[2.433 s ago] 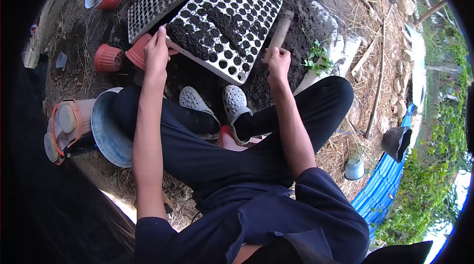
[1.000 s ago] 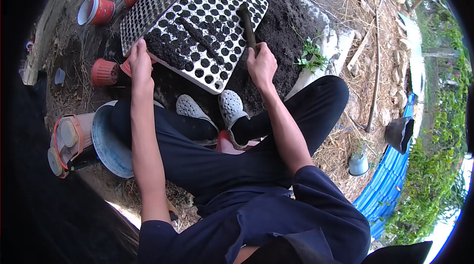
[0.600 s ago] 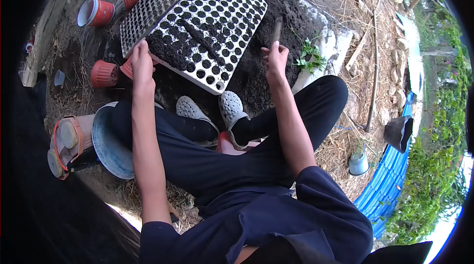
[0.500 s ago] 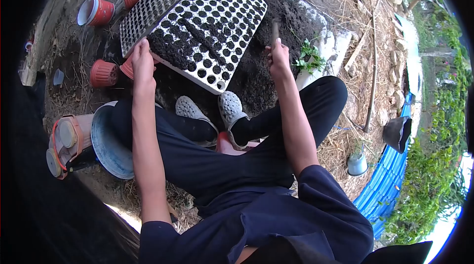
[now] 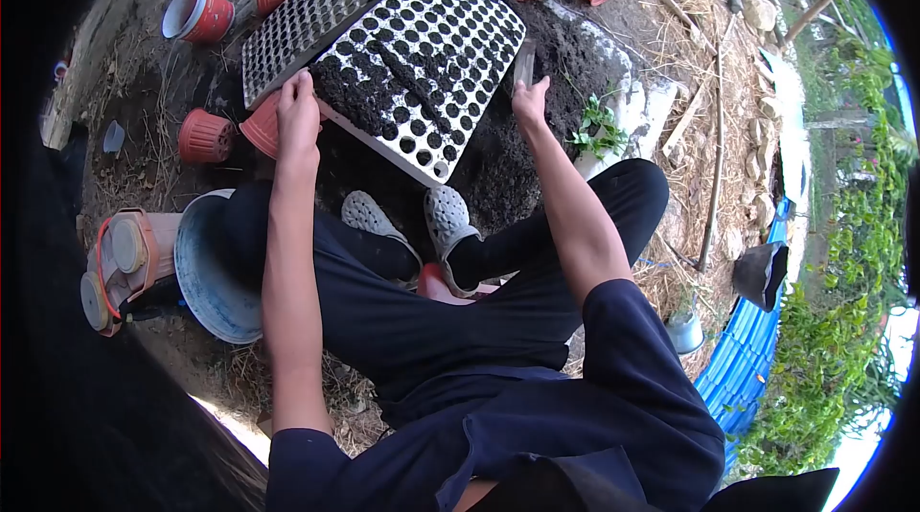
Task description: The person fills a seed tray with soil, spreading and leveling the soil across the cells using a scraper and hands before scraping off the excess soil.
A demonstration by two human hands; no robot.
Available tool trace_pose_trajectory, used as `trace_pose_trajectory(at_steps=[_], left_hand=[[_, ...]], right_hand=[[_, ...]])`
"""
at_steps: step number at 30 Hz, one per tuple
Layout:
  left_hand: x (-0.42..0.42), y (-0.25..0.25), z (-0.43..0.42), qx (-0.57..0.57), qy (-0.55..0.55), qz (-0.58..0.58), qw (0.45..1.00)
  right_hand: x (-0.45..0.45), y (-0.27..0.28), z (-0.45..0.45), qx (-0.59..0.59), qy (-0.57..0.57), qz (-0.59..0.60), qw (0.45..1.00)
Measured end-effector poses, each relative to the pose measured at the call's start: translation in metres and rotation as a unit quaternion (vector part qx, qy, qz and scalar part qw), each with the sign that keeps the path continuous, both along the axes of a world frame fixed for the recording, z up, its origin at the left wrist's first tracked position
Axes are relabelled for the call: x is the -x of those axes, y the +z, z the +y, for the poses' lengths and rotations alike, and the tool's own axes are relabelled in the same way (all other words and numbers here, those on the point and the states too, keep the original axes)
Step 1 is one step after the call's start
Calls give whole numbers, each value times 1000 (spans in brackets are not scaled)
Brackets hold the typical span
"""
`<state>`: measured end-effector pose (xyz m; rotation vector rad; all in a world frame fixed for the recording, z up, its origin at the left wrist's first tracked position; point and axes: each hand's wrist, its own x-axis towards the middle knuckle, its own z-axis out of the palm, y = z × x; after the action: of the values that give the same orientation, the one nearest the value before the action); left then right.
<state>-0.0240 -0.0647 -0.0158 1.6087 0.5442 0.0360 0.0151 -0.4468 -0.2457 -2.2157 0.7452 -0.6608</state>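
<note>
The left hand [image 5: 299,119] gripped the near corner of the tray [image 5: 401,157], which lay rightward, its long axis running away and to the right. The right hand [image 5: 528,102], farther off, clasped a slat [image 5: 524,64] just beside the tray's edge, on that hand's left.

The right grip [image 5: 529,105] has carried the flat stick [image 5: 523,67] across the soil [image 5: 565,57] to beside the white tray [image 5: 402,159].
</note>
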Motion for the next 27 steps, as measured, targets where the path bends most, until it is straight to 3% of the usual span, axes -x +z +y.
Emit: trace_pose_trajectory(at_steps=[1,3,7,10,11,13,16,19,22,24,27], left_hand=[[0,1,0,1,2,-1,1000],[-1,-2,0,-5,0,3,1000],[1,1,-2,6,5,3,1000],[3,9,-4,-16,-7,37,999],[3,7,-4,-13,-7,24,1000],[2,5,-3,-11,-6,12,1000],[3,9,-4,-34,-6,37,999],[0,0,1,-36,-10,59,998],[-5,-18,8,-73,-48,5,996],[4,13,-7,-33,-8,48,998],[5,14,-9,-29,4,35,999]], right_hand=[[1,2,-1,1,2,-1,1000],[11,26,-2,-117,36,61,991],[21,56,7,-251,35,29,967],[11,11,-7,-177,81,-24,981],[13,23,-3,-176,82,-24,981],[22,60,11,-392,65,16,917],[18,64,11,-478,75,-7,875],[11,68,5,-482,73,12,873],[0,63,-3,-474,69,21,878],[-9,63,-8,-462,70,33,883],[-9,65,-8,-435,74,51,896]])
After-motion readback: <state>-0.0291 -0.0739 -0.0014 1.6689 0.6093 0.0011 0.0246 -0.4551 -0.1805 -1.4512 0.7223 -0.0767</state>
